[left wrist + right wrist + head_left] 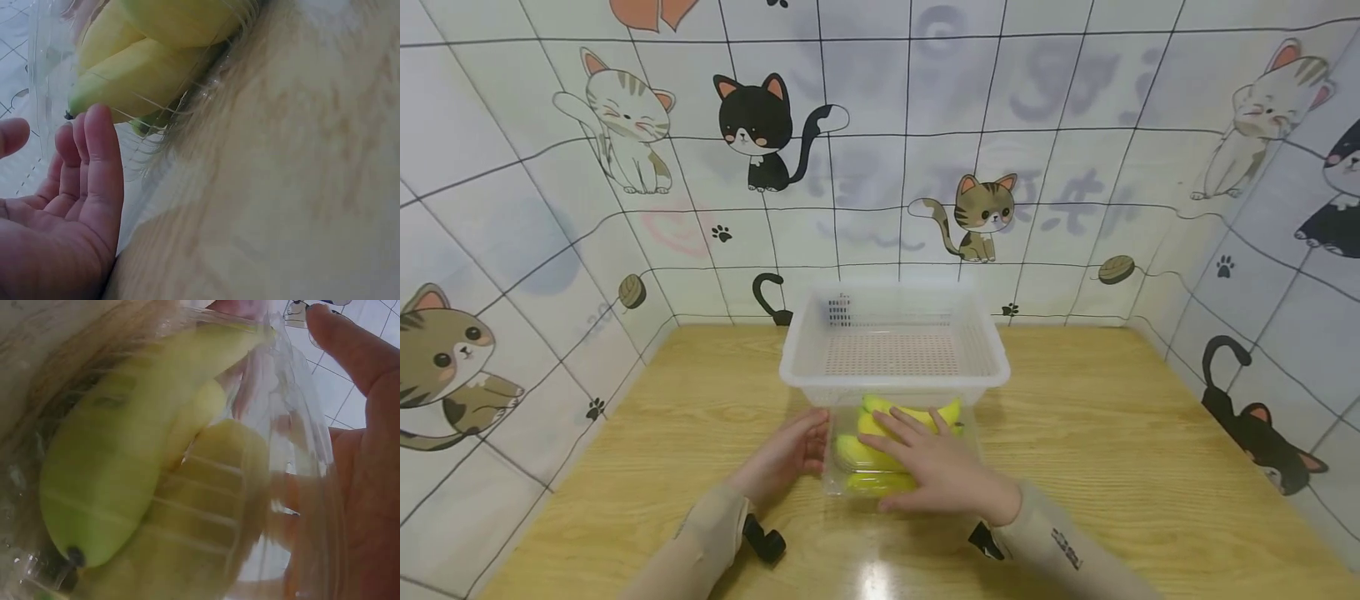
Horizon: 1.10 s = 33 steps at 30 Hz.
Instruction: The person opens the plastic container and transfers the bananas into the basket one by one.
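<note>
head: my right hand [936,473] spreads wide across the clear box [837,485], bananas [872,450] inside, basket [895,383] right behind. steadying, i'd judge; the next move probably calls for both sides held. wooden table [1075,417], cat-printed walls [880,167]. left wrist: left hand [72,212] loose, gripping nothing. right wrist: bananas close up through plastic.

Saw yellow bananas [128,456], shaded green and tipped black, and a clear, colourless plastic clamshell [841,417]. Noted a white basket [796,371], yellow-tan wood grain on the bench [700,392], and beige sleeves [692,542], with dark lettering [1066,549] on the right one. Found a dark-gridded white wall [868,83] printed with black-and-white [756,121] and brown-striped cats [981,218].
</note>
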Each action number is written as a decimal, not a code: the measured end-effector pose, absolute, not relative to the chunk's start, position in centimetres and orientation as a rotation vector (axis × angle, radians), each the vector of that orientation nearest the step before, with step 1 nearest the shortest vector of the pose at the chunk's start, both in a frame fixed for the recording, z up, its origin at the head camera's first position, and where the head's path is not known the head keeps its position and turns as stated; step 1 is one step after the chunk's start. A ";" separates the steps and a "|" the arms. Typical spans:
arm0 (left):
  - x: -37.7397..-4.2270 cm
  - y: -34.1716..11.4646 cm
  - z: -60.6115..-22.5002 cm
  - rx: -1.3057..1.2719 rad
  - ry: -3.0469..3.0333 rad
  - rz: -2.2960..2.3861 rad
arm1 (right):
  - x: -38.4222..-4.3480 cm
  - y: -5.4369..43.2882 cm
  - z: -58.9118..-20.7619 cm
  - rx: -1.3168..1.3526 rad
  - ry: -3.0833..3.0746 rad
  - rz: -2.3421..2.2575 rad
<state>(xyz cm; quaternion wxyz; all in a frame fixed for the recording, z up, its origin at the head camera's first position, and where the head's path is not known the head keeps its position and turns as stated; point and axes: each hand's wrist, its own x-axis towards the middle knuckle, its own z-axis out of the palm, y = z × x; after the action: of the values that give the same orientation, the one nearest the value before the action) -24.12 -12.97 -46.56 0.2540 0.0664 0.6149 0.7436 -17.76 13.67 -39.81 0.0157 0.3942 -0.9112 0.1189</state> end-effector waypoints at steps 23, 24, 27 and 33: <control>-24.0 -13.8 -48.0 0.265 1.649 2.083 | -17.7 13.1 -40.6 1.166 -2.787 0.275; -24.0 -13.8 -48.1 0.256 1.650 2.083 | -17.7 13.1 -40.7 1.167 -2.775 0.274; -23.8 -13.8 -48.1 0.245 1.648 2.085 | -17.6 13.0 -40.9 1.157 -2.752 0.262; -23.8 -13.5 -47.9 0.291 1.649 2.077 | -17.5 13.1 -41.0 1.120 -2.747 0.228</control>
<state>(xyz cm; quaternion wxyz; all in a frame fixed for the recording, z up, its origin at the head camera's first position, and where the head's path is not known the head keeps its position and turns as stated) -23.85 -13.55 -47.85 0.2345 0.1060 0.6010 0.7567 -17.52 13.12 -41.01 0.0833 0.3750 -0.9201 0.0765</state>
